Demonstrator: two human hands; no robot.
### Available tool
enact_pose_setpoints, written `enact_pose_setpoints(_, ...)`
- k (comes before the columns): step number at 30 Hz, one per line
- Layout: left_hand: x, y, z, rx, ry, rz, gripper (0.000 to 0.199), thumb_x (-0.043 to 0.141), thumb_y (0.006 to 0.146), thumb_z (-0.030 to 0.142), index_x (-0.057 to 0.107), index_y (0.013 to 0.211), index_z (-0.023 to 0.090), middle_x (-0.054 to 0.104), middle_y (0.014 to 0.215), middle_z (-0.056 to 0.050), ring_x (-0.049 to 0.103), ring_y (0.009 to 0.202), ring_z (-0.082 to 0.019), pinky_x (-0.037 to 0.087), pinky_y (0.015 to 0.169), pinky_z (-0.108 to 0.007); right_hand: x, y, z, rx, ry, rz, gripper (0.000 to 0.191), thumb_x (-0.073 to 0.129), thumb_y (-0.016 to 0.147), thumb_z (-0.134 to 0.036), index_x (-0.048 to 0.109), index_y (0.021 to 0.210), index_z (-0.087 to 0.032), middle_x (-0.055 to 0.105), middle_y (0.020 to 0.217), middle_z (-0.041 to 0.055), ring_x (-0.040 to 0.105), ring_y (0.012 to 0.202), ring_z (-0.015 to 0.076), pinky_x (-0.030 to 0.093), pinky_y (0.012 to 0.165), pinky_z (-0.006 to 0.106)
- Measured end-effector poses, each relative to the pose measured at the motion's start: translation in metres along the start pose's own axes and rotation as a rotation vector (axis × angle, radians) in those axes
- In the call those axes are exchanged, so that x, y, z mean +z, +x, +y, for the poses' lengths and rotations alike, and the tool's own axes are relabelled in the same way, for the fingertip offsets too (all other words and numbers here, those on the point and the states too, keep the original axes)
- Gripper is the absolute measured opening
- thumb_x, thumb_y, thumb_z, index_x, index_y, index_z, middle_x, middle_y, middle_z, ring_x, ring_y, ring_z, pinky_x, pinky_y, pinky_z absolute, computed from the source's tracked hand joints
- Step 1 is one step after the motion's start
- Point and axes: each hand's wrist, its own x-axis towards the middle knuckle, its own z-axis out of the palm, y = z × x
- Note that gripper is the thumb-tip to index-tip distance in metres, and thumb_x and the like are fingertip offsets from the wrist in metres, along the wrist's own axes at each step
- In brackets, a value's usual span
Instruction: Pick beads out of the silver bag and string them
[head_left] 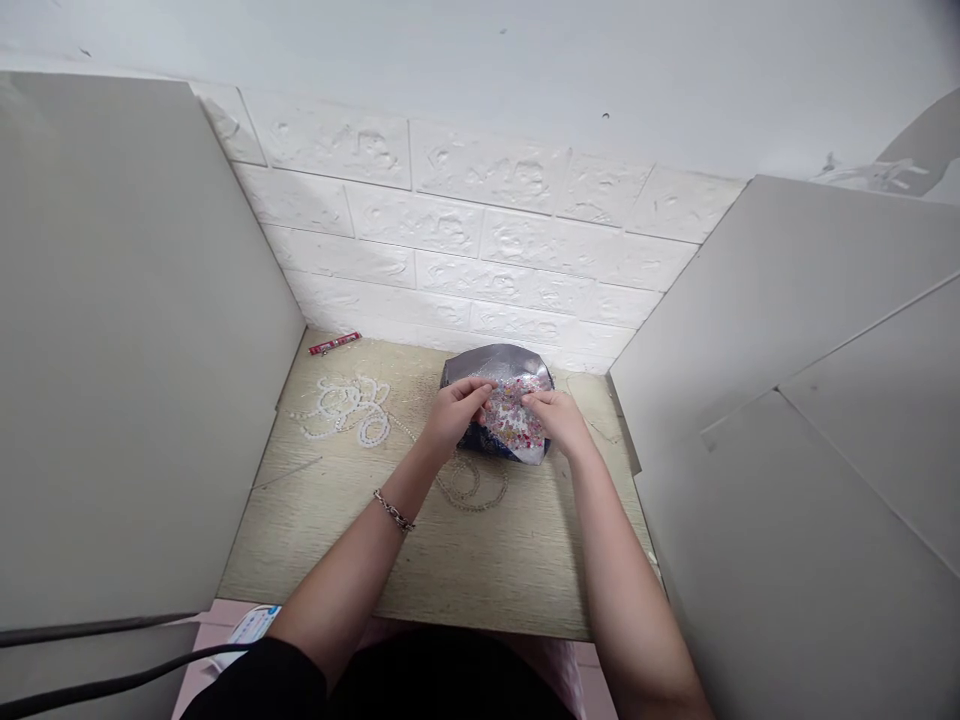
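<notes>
Wood table [465, 560], white walls around. Left hand [454, 412] and right hand [556, 418] both pinch shiny bag [501, 372] of beads. White bead string [349, 408] lies left.

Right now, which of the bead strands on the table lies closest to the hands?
The clear bead strand, coiled just below the foil bag between the wrists; the white bead strand lies off to the left, apart.

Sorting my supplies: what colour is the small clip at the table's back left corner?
Red; the small clip shows in the head view.
</notes>
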Motion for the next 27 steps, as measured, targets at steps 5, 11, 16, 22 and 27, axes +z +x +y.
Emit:
enact_pose_setpoints(5,0.000,0.000,0.001,-0.012,0.007,0.016,0.023,0.058,0.063,0.030,0.059,0.077,0.012,0.048,0.051,0.003,0.040,0.041,-0.004,0.030,0.042,-0.018,0.003,0.001,0.000,-0.097,-0.681,0.079,0.020,0.048,0.067,-0.027,0.064,0.063,-0.015,0.060,0.061,0.0028,0.050,0.061,0.0123,0.033,0.055,0.021)
enact_pose_setpoints(11,0.000,0.001,-0.001,0.000,0.025,0.001,0.025,0.057,0.064,0.031,0.059,0.079,0.011,0.048,0.051,0.003,0.040,0.041,-0.004,0.030,0.042,-0.018,0.004,-0.004,-0.003,-0.046,-0.974,-0.046,0.021,0.046,0.069,-0.020,0.066,0.072,-0.015,0.063,0.071,0.0088,0.054,0.069,0.0153,0.034,0.061,0.022)
enact_pose_setpoints(16,0.000,0.000,0.000,-0.005,0.031,0.008,0.024,0.057,0.064,0.030,0.060,0.078,0.011,0.048,0.051,0.003,0.040,0.041,-0.004,0.031,0.042,-0.017,0.008,-0.008,-0.005,-0.018,-1.049,-0.054,0.021,0.044,0.070,-0.018,0.065,0.074,-0.014,0.062,0.075,0.0106,0.054,0.070,0.0150,0.034,0.063,0.022)
enact_pose_setpoints(22,0.003,-0.001,0.002,-0.023,0.016,0.022,0.022,0.058,0.063,0.029,0.060,0.076,0.011,0.048,0.050,0.003,0.040,0.041,-0.004,0.032,0.041,-0.017,0.012,-0.005,-0.005,-0.065,-1.052,-0.162,0.020,0.046,0.070,-0.022,0.065,0.068,-0.016,0.061,0.070,0.0086,0.055,0.069,0.0154,0.035,0.064,0.023)
enact_pose_setpoints(27,0.003,-0.001,0.002,-0.021,0.021,0.024,0.021,0.057,0.063,0.028,0.060,0.075,0.012,0.048,0.050,0.003,0.040,0.040,-0.004,0.031,0.040,-0.017,0.017,-0.006,-0.005,-0.038,-1.073,-0.143,0.020,0.047,0.071,-0.023,0.065,0.078,-0.014,0.062,0.077,0.0101,0.055,0.074,0.0151,0.035,0.066,0.022)
